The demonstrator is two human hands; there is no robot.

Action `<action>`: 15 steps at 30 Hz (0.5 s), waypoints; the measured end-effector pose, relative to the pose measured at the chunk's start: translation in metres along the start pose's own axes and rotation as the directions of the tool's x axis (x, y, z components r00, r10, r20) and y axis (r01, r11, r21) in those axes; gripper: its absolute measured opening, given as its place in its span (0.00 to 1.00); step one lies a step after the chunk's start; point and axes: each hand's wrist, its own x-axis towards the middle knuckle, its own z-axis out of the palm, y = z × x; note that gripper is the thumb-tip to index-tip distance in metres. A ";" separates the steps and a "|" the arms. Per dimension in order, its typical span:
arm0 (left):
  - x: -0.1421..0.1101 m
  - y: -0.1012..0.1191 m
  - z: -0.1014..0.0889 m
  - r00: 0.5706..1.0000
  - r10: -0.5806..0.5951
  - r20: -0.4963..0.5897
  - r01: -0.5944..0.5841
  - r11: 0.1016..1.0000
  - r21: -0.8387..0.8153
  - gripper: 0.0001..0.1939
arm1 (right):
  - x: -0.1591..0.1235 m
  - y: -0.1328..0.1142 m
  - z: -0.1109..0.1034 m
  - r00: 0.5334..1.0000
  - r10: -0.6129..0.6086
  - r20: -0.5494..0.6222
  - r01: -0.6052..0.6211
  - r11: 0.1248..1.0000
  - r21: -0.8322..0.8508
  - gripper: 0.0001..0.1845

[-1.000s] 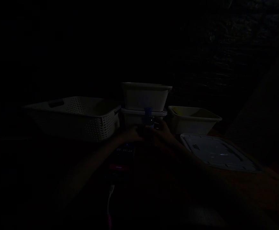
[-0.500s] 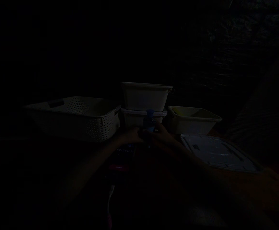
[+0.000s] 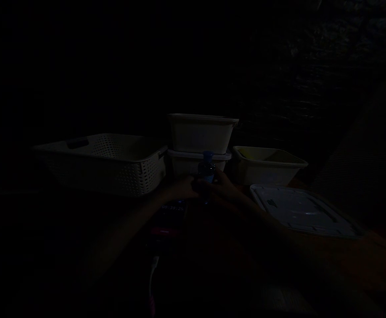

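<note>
It's so dim in here that I go by outlines. Far left sits a basket (image 3: 93, 172) with holes in its sides; a white cable (image 3: 150, 278) runs up to a phone (image 3: 166, 221) showing a clock count, lying just below the left wrist, so that forearm does best to ride high and not nudge it. The left hand (image 3: 183, 187) is closed on the near-left side of a bottle (image 3: 207, 167) with a blue cap, though the dark hides how its fingers lie. Behind stand two stacked tubs, the upper tub (image 3: 201, 136) on the lower tub (image 3: 186, 163). The bottle is upright in front of them, between the palms — whether its base touches the table (image 3: 361, 265) I cannot tell. The right hand (image 3: 226, 187) grasps it from the other side. A steady hold low on the body, with even, light pressure, suits it; too hard a squeeze could dent it — I'd guess it's thin plastic. Further right come an open tub (image 3: 265, 172) and a flat lid (image 3: 302, 212), its near-left edge well worth sparing from the right elbow.
</note>
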 end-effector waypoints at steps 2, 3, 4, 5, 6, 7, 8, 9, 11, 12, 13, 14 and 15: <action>0.000 0.000 0.000 1.000 0.004 -0.003 -0.004 1.000 0.007 0.14 | 0.000 -0.002 0.000 1.000 0.003 -0.004 -0.003 1.000 0.002 0.28; 0.000 0.000 0.000 1.000 0.006 -0.008 -0.006 1.000 0.008 0.15 | 0.000 -0.002 0.000 1.000 0.007 -0.005 -0.007 1.000 0.003 0.28; 0.000 0.000 0.000 1.000 0.007 -0.013 -0.006 1.000 0.010 0.15 | 0.000 -0.002 0.000 1.000 0.009 -0.004 -0.009 1.000 0.004 0.27; 0.000 0.000 0.001 1.000 0.007 -0.017 -0.007 1.000 0.011 0.15 | 0.000 -0.002 0.000 1.000 0.009 0.000 -0.009 1.000 0.008 0.27; 0.000 0.000 0.001 1.000 0.009 -0.017 -0.009 1.000 0.011 0.15 | 0.000 -0.001 0.000 1.000 0.006 0.003 -0.006 1.000 0.012 0.27; 0.000 0.000 0.001 1.000 0.012 -0.014 -0.012 1.000 0.011 0.15 | 0.000 -0.001 0.000 1.000 0.003 0.004 -0.003 1.000 0.015 0.27; 0.000 -0.001 0.001 1.000 0.012 -0.012 -0.012 1.000 0.012 0.15 | 0.000 0.000 0.000 1.000 0.001 0.006 -0.001 1.000 0.016 0.27; 0.000 -0.001 0.001 1.000 0.011 -0.013 -0.011 1.000 0.014 0.15 | 0.000 0.000 0.000 1.000 -0.001 0.004 0.001 1.000 0.015 0.28; 0.000 -0.001 0.001 1.000 0.014 -0.017 -0.014 1.000 0.017 0.14 | 0.000 0.000 0.000 1.000 0.001 -0.006 -0.001 1.000 0.014 0.28; 0.001 -0.002 0.001 1.000 0.018 -0.016 -0.017 1.000 0.016 0.14 | 0.000 0.000 0.000 1.000 0.005 -0.011 -0.005 1.000 0.020 0.28; 0.001 -0.002 0.001 1.000 0.022 -0.015 -0.021 1.000 0.013 0.14 | -0.001 -0.001 0.000 1.000 0.010 -0.011 -0.010 1.000 0.028 0.27; 0.001 -0.003 0.001 1.000 0.026 -0.011 -0.026 1.000 0.007 0.14 | -0.001 -0.002 0.000 1.000 0.014 -0.010 -0.013 0.999 0.036 0.27; 0.001 -0.003 0.001 1.000 0.028 -0.008 -0.028 1.000 0.002 0.13 | -0.001 -0.003 0.000 1.000 0.016 -0.007 -0.016 0.999 0.041 0.27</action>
